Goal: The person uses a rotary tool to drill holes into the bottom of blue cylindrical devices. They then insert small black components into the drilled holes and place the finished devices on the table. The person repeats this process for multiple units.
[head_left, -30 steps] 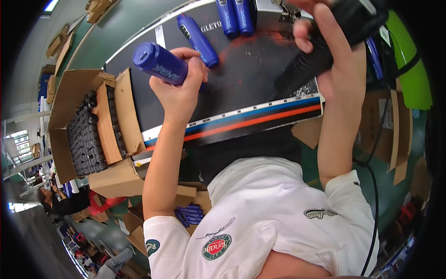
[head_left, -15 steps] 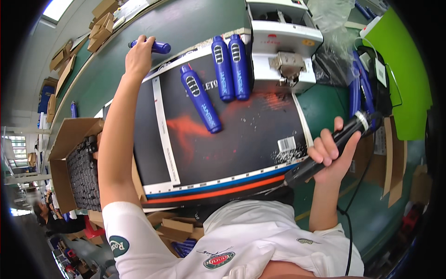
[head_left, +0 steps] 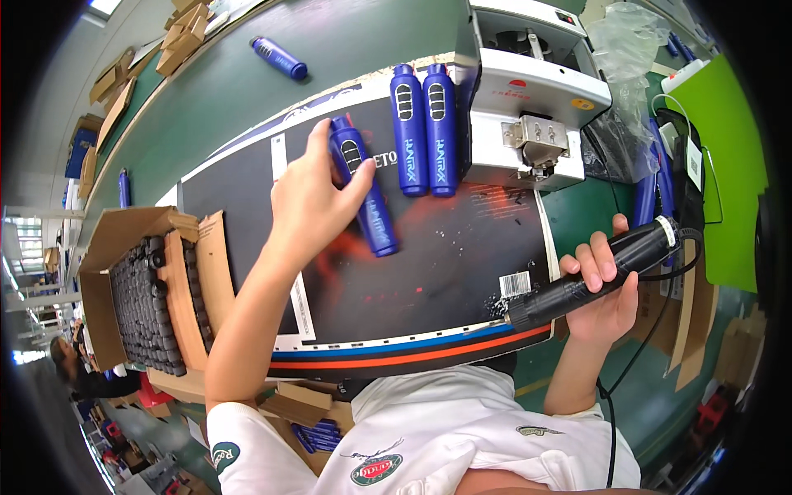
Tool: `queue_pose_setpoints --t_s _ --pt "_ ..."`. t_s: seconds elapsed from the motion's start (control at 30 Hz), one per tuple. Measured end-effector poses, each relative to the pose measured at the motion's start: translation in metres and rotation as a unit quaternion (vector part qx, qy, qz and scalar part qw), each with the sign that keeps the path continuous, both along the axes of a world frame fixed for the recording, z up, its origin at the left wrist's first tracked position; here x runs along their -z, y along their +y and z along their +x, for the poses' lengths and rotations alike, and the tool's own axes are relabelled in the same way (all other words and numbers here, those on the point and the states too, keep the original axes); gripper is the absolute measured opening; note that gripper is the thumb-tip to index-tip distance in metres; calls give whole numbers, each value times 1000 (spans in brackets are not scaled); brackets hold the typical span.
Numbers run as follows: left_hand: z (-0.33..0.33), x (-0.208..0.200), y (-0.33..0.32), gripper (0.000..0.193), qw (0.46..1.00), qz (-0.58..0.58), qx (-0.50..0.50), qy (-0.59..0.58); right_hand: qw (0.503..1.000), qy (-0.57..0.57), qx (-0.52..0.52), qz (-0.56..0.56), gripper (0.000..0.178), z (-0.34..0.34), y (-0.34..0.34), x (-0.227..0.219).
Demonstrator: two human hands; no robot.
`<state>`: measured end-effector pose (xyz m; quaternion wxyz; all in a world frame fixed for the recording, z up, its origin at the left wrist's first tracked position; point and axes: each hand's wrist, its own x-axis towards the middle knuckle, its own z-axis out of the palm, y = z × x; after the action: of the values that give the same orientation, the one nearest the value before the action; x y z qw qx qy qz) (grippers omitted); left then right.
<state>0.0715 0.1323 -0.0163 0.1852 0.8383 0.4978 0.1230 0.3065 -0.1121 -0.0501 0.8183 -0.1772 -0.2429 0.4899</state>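
My left hand has its thumb and fingers around the upper part of a blue bottle-shaped tube with a black oval panel. That tube lies tilted on the dark printed mat. In my right hand is a black corded electric screwdriver, its thin bit pointing left over the mat's front edge. Two matching blue tubes, a left one and a right one, lie side by side further back. Another blue tube rests alone on the green bench, beyond my left hand.
A white machine with a metal clamp stands at the back right. At left, an open carton holds rows of small dark parts. The mat covers the bench before me. The screwdriver's black cable hangs at right.
My left hand has left the tube at the far left, which now lies on the bench, and come nearer to the tilted tube on the mat. The right hand still holds the screwdriver.
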Motion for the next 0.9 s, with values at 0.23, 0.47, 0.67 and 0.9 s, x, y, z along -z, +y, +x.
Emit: queue_pose_setpoints --t_s 0.23,0.47,0.67,0.9 --pt "-63 -24 -42 50 840 -372 18 -395 999 24 -4 35 56 -1 -9 0" --pt "-50 -5 -98 62 979 147 135 -52 998 -20 43 48 66 18 -17 -14" --pt "-40 19 -116 55 961 189 200 -16 987 -70 107 100 72 25 -7 -48" --pt "-38 19 -112 52 954 213 208 -44 958 -207 66 185 65 38 29 -78"
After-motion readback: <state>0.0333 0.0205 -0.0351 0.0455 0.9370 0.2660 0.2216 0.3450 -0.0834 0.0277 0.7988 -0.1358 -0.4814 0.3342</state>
